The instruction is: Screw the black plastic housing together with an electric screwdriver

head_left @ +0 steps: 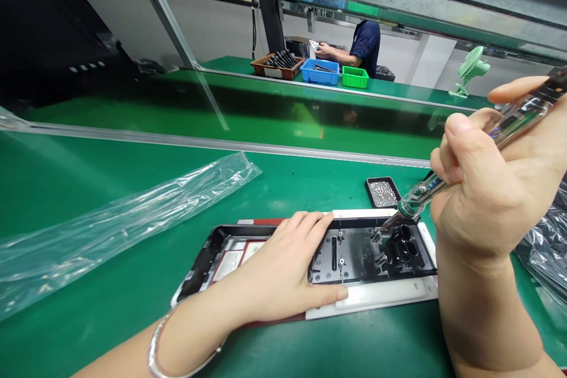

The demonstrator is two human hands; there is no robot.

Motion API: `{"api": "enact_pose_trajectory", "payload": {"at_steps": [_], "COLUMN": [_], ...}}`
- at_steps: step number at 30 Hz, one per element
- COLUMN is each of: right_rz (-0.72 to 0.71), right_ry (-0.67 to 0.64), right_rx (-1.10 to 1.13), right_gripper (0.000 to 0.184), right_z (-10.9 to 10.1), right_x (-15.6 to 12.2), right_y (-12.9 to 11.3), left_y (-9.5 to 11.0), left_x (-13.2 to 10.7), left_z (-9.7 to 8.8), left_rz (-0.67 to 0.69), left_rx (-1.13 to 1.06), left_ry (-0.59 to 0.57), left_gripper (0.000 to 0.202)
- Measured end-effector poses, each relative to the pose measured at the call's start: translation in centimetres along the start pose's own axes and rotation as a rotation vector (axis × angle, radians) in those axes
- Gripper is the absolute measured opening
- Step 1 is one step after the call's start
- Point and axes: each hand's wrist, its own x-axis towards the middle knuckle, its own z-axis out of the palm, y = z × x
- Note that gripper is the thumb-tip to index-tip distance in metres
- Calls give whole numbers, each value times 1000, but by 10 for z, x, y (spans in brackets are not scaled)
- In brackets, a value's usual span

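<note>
We press the left hand (283, 266) flat on the panel (367, 254); the right hand (491, 189) grips the screwdriver (465, 159), kept upright (tip seated).

The panel (354, 251) lies in a tray (381, 298) on the table (110, 189), under the left hand's (283, 269) fingers (310, 227). Right of those fingers, the screwdriver (425, 192) gripped in the right hand's (487, 189) fingers slants down onto the panel. Behind the tip sits a dish of screws (383, 192); a plastic bag (110, 224) lies well left of the fingers.
</note>
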Motion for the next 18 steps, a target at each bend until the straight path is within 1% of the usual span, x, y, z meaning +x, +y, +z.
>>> {"api": "enact_pose_trajectory", "payload": {"at_steps": [5,11,18], "right_rz": [-1,-11,1], "right_ry": [1,-12,-7], "right_rx": [-1,-22,10], "right_gripper": [32,26,30], "right_z": [1,2,1], "right_x": [0,-1,0], "right_y": [0,-1,-1], "left_y": [0,0,0], "left_x": [-1,0,1], "left_z": [1,1,0], "left_rz": [0,-1,-2], "left_rx": [-1,0,1], "left_ry": [2,5,2], "left_gripper": [112,112,112]}}
